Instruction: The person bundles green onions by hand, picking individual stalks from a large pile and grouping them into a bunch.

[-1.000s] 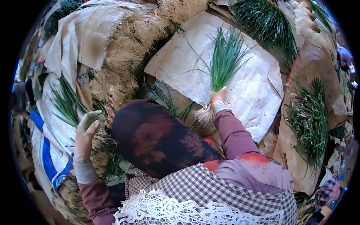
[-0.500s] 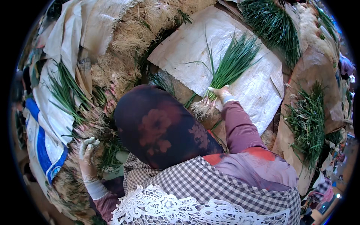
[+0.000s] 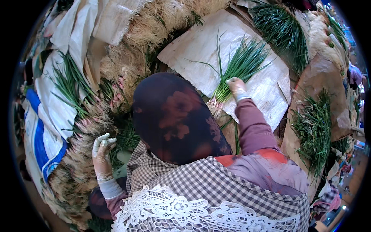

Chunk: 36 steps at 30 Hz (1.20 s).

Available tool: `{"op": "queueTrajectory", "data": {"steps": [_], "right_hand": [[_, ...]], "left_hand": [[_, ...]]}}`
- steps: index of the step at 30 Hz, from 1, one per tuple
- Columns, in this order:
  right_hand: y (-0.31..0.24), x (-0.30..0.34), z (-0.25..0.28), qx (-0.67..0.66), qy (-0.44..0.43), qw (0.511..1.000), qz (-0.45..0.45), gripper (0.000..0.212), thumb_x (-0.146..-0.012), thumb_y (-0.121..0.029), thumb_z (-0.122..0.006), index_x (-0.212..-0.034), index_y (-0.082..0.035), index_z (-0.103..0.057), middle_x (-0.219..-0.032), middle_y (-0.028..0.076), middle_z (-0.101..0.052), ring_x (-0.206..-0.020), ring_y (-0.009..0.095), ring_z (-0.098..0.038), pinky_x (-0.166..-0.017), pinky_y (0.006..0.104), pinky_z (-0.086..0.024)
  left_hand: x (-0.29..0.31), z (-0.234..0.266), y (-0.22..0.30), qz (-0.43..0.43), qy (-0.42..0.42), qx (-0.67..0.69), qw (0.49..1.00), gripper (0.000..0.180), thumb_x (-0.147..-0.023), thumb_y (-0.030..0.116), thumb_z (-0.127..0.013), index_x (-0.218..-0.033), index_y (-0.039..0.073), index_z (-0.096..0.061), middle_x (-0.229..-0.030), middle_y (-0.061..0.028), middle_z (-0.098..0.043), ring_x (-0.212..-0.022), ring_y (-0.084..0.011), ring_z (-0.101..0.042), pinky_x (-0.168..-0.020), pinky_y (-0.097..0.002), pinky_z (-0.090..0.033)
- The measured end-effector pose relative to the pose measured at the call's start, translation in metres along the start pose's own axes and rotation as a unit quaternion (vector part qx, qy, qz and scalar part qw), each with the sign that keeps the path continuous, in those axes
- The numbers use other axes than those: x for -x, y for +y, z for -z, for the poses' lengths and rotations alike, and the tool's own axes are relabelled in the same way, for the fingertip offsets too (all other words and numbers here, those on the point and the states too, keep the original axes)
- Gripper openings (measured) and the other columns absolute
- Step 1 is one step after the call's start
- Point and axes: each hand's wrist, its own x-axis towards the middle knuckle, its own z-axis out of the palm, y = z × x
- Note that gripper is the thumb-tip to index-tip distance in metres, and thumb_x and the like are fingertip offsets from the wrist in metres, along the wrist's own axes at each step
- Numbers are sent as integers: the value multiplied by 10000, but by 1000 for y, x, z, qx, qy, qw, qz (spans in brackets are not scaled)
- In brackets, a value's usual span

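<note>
My right hand (image 3: 237, 86), in a pale glove, is closed on the stalks of a bunch of green onions (image 3: 244, 65). The bunch lies slantwise on a white woven sheet (image 3: 189, 52), leaves toward the far right. Its pinkish bulbs and pale roots point toward me at the sheet's near edge. My left hand (image 3: 102, 154), also gloved, is raised at the left with its fingers loosely bent and apart. Nothing shows in it. It is nearest to a heap of rooty onions (image 3: 87, 127) and loose green leaves. Dark flowered cloth (image 3: 174, 116) over my knee stands between the hands.
Pale roots (image 3: 148, 31) are piled at the far left. Another onion bunch (image 3: 71, 83) lies left on white sacking. Dark green leaves (image 3: 276, 31) lie at the far right, and cut greens (image 3: 315, 129) rest on brown sheeting (image 3: 291, 143) at right.
My right hand has shifted from near the bulbs up onto the stalks, slightly farther away. My left hand has moved a little to the right. The onion bunch stays on the sheet.
</note>
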Motion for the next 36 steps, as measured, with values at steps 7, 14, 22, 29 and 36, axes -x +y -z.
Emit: {"op": "queueTrajectory", "data": {"steps": [7, 14, 22, 29, 36], "right_hand": [[19, -16, -29, -67, -54, 996, -37, 252, -725, -251, -591, -785, -10, -544, -688, 70, -570, -608, 153, -519, -619, 283, -424], [-37, 6, 70, -212, 98, 962, 144, 195, -763, -227, -542, -731, -36, -523, -590, 25, -497, -514, 95, -452, -477, 234, -371], [-27, 17, 163, -251, 453, 837, 178, 139, -792, -163, -500, -704, -59, -476, -579, 26, -502, -515, 100, -471, -474, 267, -391], [173, 130, 319, -539, 622, 555, 123, 27, -733, -3, -460, -755, -13, -447, -605, 44, -470, -485, 143, -472, -396, 279, -376], [159, 75, 218, -477, 375, 790, 86, 76, -724, -104, -459, -691, -89, -527, -562, -1, -458, -439, 101, -409, -376, 227, -319]], "left_hand": [[9, 16, -6, 12, 29, 6, 999, 303, -799, 210, -468, -1028, 11, -478, -868, -79, -568, -839, -168, -544, -786, -301, -403], [-7, 10, -1, -8, 17, 2, 1000, 290, -815, 212, -433, -1018, 10, -481, -853, -72, -567, -835, -164, -543, -757, -290, -408], [-50, 37, -15, -122, -4, -53, 991, 302, -820, 222, -416, -1039, 24, -479, -880, -61, -540, -856, -158, -518, -772, -288, -403], [-65, 2, 4, -39, -58, 37, 997, 320, -803, 261, -457, -1048, 57, -482, -838, -44, -550, -773, -137, -519, -725, -267, -389], [-69, -13, 10, -62, -96, 66, 991, 307, -800, 255, -469, -1029, 51, -486, -850, -40, -553, -778, -130, -527, -717, -263, -395]]}}
